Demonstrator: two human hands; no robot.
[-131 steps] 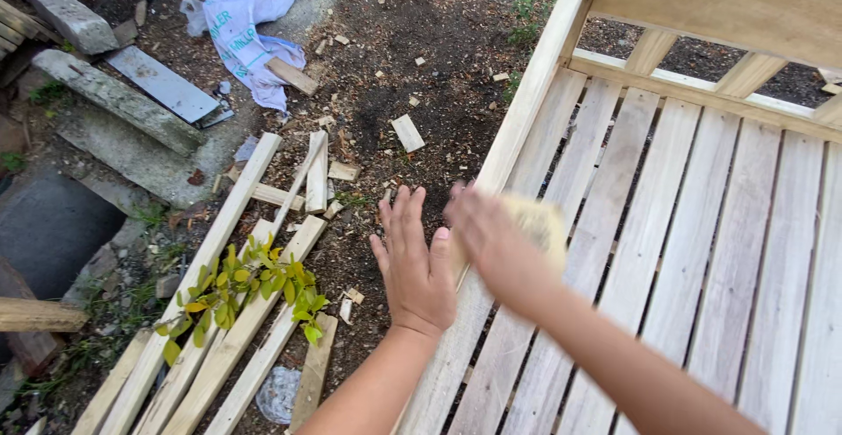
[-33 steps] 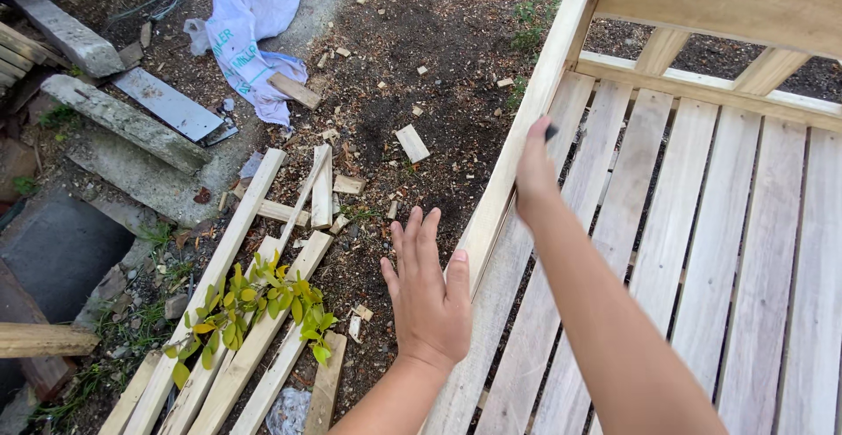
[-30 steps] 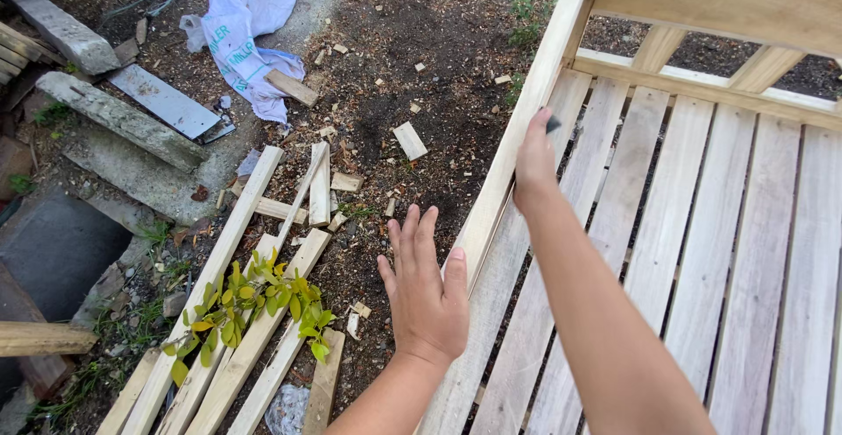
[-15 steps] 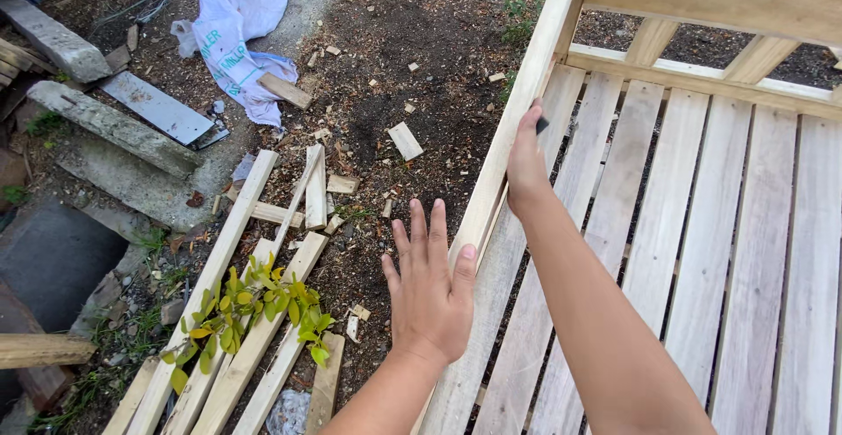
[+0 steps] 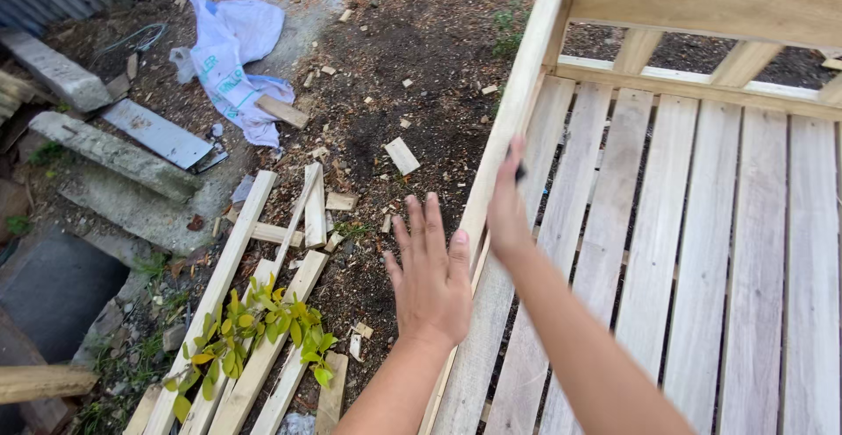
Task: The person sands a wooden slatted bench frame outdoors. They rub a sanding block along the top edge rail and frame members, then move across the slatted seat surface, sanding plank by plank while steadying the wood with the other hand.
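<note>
Bare dirt strewn with wood chips and short offcuts fills the middle of the frame, with grey concrete slabs at the left and a crumpled white sack at the upper left. Across the right half lies a slatted structure of pale wooden boards, its long side rail running from the top centre down toward the lower middle. The left hand, in the lower centre, is released and flat, fingers spread and pointing up the frame, palm down just left of the rail; whether it touches the wood cannot be told. The right hand sits just above and to the right of it, against the rail and the first slat, fingers curled around something small and dark that is too hidden to name. At the lower left a bundle of loose wooden strips lies on the ground, with a leafy yellow-green sprig growing up through them
</note>
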